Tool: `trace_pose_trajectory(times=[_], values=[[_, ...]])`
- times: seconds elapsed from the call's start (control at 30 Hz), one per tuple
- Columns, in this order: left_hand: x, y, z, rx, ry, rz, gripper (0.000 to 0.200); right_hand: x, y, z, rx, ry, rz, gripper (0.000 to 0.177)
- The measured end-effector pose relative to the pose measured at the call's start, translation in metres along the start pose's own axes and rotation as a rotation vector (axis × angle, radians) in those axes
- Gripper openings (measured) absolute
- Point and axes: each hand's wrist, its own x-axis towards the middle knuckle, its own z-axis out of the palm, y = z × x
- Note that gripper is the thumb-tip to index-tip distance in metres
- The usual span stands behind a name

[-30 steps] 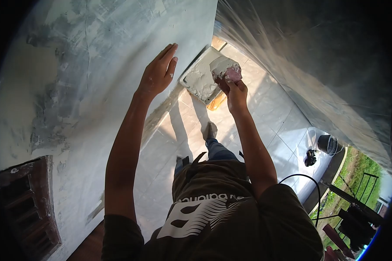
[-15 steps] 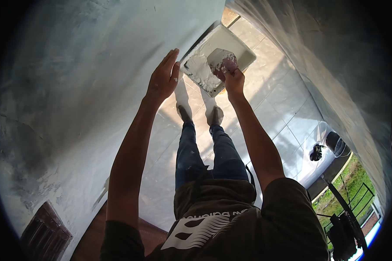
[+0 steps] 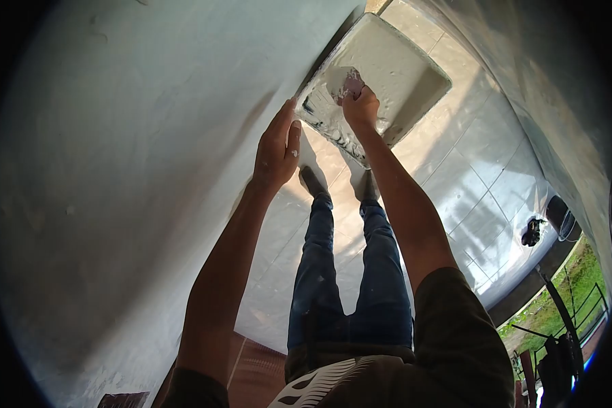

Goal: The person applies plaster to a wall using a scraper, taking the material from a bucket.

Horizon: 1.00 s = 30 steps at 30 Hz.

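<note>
The right hand closes around a flat, pinkish-brown scraper smeared with off-white paste, the fingers gripping its near end; how each finger sits is partly hidden. The left hand holds nothing, its fingers extended close together and the thumb slightly apart, with pale specks on the skin; it is just beside the smooth grey-white wall, though whether it touches the wall cannot be told. The scraper is over the left part of a large, shallow, rectangular tray with a dark rim, its far end at the off-white paste, which lies thick and ridged there. The tray is near the foot of the wall, above pale floor tiles crossed by sunlight and shadow. The person's feet are near the tray's closest corner, below blue jeans and a dark T-shirt with a white print. Translucent plastic sheeting hangs on the right side. Farther off at the right are a small black object, a dark bucket with a thin wire handle, and green grass.
</note>
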Motion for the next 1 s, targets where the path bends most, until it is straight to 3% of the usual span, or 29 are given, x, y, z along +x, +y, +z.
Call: trace_pose_trajectory(times=[0.23,0.4,0.53,0.63,0.73,0.83,1.0], values=[[-0.004,-0.025,0.02,-0.05,0.017,0.008,0.043,0.003,0.015,0.026,-0.086,0.039,0.011,0.022],[-0.003,-0.03,0.028,-0.066,-0.002,-0.019,0.043,0.005,0.012,0.025,0.108,-0.043,0.105,0.022],[-0.008,-0.035,0.034,-0.074,-0.014,-0.032,0.043,0.005,0.013,0.03,0.078,-0.11,0.189,0.02],[-0.009,-0.038,0.038,-0.088,-0.009,-0.016,0.043,0.011,0.044,0.052,0.261,-0.106,0.252,0.019],[-0.013,-0.037,0.039,-0.085,-0.011,-0.024,0.043,0.006,0.043,0.055,0.415,-0.245,0.353,0.023],[-0.014,-0.037,0.041,-0.091,-0.014,-0.051,0.043,-0.001,0.038,0.057,0.576,-0.226,0.4,0.027],[-0.022,-0.038,0.038,-0.095,-0.012,-0.05,0.043,-0.003,0.025,0.056,0.776,-0.036,0.384,0.019]])
